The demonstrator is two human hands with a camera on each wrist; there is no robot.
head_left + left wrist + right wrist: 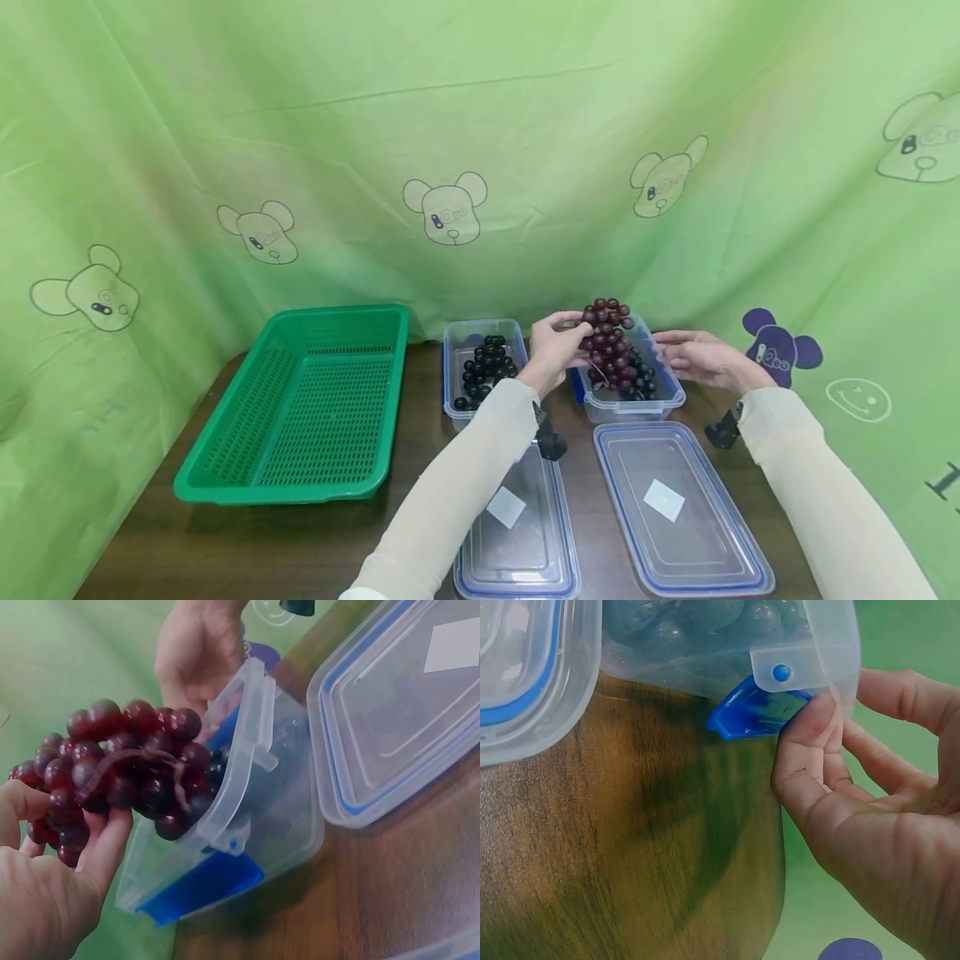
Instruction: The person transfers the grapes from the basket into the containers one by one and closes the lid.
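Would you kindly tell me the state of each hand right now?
Left hand: holding the red grapes.
Right hand: open, fingers touching the right box.

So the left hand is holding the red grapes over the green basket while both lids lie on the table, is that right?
Not the basket: the head view shows the left hand holding the red grapes over the right-hand tub. Both lids do lie on the table.

The basket point(330, 417) lies left of two tubs point(626, 409) and lids point(697, 546).
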